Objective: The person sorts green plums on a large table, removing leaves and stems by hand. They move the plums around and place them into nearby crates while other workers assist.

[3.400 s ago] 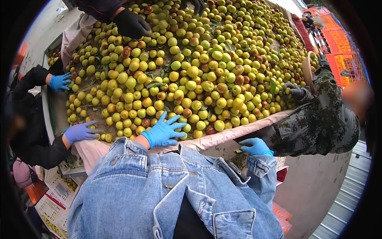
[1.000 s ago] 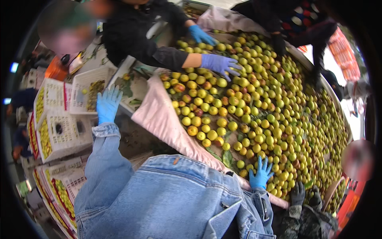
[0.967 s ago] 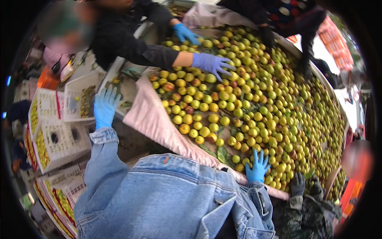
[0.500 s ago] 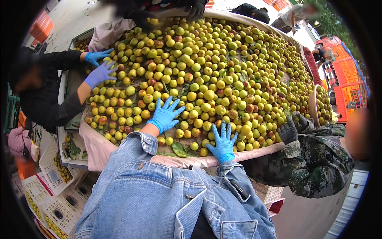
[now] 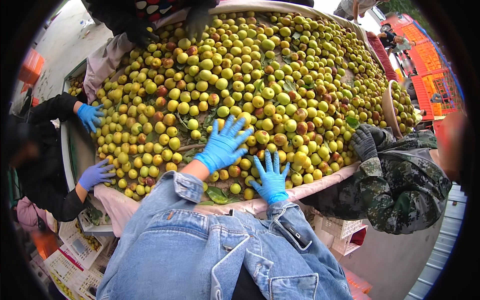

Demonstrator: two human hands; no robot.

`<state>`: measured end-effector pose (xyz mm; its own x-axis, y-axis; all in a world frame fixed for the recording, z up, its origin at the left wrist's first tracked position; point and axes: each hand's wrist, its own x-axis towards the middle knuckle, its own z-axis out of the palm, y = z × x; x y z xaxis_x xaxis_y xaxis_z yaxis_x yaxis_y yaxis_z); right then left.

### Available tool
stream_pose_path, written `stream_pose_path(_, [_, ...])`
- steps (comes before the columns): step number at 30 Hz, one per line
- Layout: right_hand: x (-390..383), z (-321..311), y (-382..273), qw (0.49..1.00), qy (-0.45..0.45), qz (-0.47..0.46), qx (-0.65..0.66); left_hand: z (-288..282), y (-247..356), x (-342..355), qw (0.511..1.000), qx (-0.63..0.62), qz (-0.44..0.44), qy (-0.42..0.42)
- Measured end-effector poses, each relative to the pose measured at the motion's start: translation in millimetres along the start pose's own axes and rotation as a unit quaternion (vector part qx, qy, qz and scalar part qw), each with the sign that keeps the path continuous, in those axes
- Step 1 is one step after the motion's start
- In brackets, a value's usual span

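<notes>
A wide layer of green-yellow jujubes [image 5: 240, 55], some with reddish patches, covers a sorting table lined with pale pink cloth [image 5: 245, 206]. My left hand [image 5: 224, 145], in a blue glove, lies palm down on the fruit with its fingers spread, pointing away from me. Close to the near edge, my right hand [image 5: 271, 178], also blue-gloved, rests on jujubes with fingers apart. Neither hand grips anything; whatever is under the palms is hidden. Between the left wrist and the cloth edge sits a green leaf [image 5: 217, 195].
At the left, a co-worker's blue-gloved hand [image 5: 90, 117] and purple-gloved hand [image 5: 96, 175] touch the fruit. A dark grey glove [image 5: 364, 142] of another person is at the right, beside a round basket [image 5: 388, 109]. Dark gloves [image 5: 142, 32] work at the far side. Crates [image 5: 75, 270] stand lower left.
My left hand has shifted right and slightly away over the jujubes; my right hand stays near the edge. The left co-worker's hands have moved apart, back toward the table's side. The view has shifted somewhat.
</notes>
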<state>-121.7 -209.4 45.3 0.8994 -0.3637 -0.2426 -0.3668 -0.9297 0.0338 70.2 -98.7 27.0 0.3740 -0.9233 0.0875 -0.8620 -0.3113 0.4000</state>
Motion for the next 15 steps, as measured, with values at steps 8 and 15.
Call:
stream_pose_path(8, [1, -7, 2, 1.000, 0.003, 0.003, 0.023, 33, -51, -18, 0.994, 0.088, -0.029, 0.059])
stream_pose_path(15, [-2, -1, 9, 0.988, 0.127, -0.002, 0.086, 6, -123, -72, 0.966, 0.142, -0.192, 0.101])
